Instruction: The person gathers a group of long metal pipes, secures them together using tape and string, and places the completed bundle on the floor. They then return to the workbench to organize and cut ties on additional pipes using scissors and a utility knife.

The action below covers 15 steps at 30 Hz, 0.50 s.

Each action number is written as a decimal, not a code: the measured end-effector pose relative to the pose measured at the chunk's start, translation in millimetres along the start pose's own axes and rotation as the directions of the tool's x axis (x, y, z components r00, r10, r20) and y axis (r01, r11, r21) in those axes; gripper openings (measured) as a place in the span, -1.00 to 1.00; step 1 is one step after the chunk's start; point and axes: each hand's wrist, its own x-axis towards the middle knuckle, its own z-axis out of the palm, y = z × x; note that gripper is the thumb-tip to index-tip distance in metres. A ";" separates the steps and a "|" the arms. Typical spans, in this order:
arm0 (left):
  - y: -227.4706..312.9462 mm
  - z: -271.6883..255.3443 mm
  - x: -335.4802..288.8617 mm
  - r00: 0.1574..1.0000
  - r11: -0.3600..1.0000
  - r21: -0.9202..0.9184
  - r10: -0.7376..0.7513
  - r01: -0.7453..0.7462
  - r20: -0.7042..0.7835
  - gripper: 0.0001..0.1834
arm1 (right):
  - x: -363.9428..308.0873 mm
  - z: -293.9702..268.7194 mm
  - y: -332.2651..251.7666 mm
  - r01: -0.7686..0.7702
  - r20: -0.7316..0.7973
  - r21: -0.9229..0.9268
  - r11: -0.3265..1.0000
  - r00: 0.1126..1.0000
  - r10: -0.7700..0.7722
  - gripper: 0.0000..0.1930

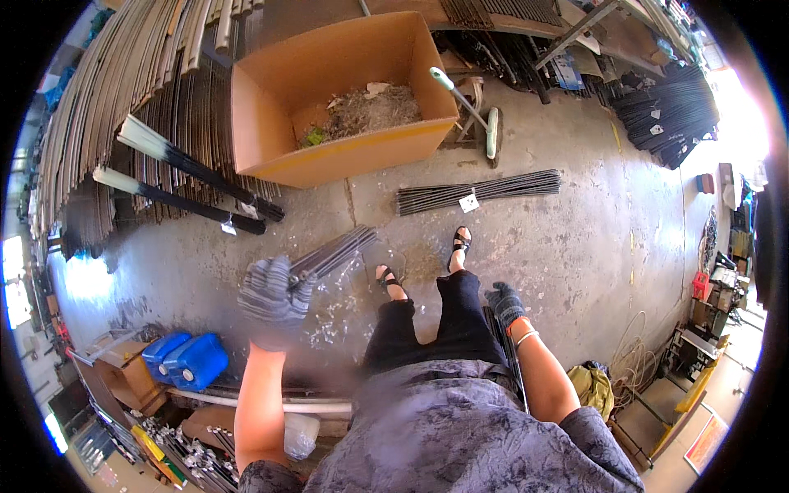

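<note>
My left hand (275, 292), in a grey striped knitted glove, is closed at the near end of a bundle of thin metal rods (341, 249). The bundle slants up to the right above the concrete floor, left of my feet. My right hand (505, 304), in a dark grey glove, is beside my right thigh, fingers bent and a little apart, with nothing visible in them. Just below its fingers, dark thin rods (501, 333) run along my thigh; whether the hand touches them is unclear. Another tagged rod bundle (481, 193) lies on the floor ahead.
A large cardboard box (345, 160) holding debris stands ahead, with a pale-green-handled brush (492, 133) at its right. Stacked long rods (99, 107) fill the left. Blue jerrycans (196, 361) stand at the near left; a coiled hose (633, 357) lies at the right. Dark bundles (670, 111) are piled far right.
</note>
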 end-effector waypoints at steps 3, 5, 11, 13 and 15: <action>25.4 -1.3 36.2 0.998 0.999 0.008 -0.051 0.051 -0.036 -0.53 | 1.4 -23.9 8.7 -0.084 0.107 0.055 0.995 0.991 0.077 -0.60; 41.7 9.1 51.5 0.991 0.992 0.036 -0.121 0.123 -0.053 -0.57 | 17.6 -41.3 15.9 -0.096 0.098 -0.110 0.989 0.989 0.107 -0.58; 63.7 41.4 91.0 0.948 0.941 0.113 -0.316 0.318 -0.041 -0.71 | 60.9 -118.8 -15.9 0.117 0.085 -0.467 0.877 0.993 -0.087 -0.50; 46.3 54.1 96.4 0.946 0.936 0.143 -0.324 0.322 -0.011 -0.74 | 107.2 -141.8 11.3 0.159 0.092 -0.357 0.921 0.987 -0.134 -0.60; 50.0 57.6 114.3 0.945 0.937 0.121 -0.327 0.327 -0.021 -0.79 | 136.6 -167.6 22.0 0.133 0.123 -0.189 0.973 0.986 -0.111 -0.61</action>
